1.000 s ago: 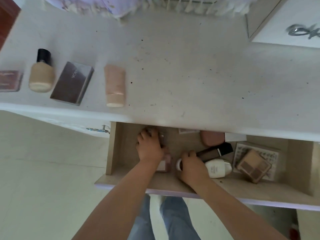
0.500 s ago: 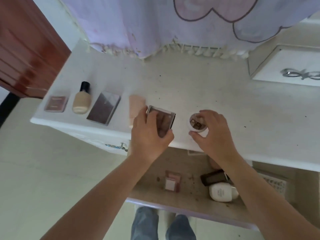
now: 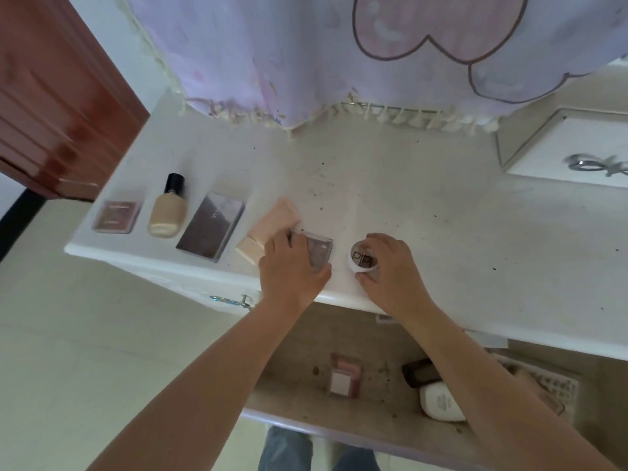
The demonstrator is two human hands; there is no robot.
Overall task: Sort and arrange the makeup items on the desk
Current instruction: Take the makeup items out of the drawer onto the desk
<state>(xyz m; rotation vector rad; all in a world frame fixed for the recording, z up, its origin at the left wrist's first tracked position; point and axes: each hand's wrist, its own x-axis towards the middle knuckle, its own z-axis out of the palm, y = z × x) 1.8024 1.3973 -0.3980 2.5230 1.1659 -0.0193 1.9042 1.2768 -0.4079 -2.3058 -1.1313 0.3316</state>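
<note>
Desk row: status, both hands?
Left hand grips clear palette. Right hand grips round jar. Both at desk front edge. Nothing blocking.

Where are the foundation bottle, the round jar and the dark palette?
foundation bottle (image 3: 167, 215): head view, on its beige body.
round jar (image 3: 361, 259): head view, on its lettered lid.
dark palette (image 3: 211, 231): head view, on the middle of its cover.
</note>
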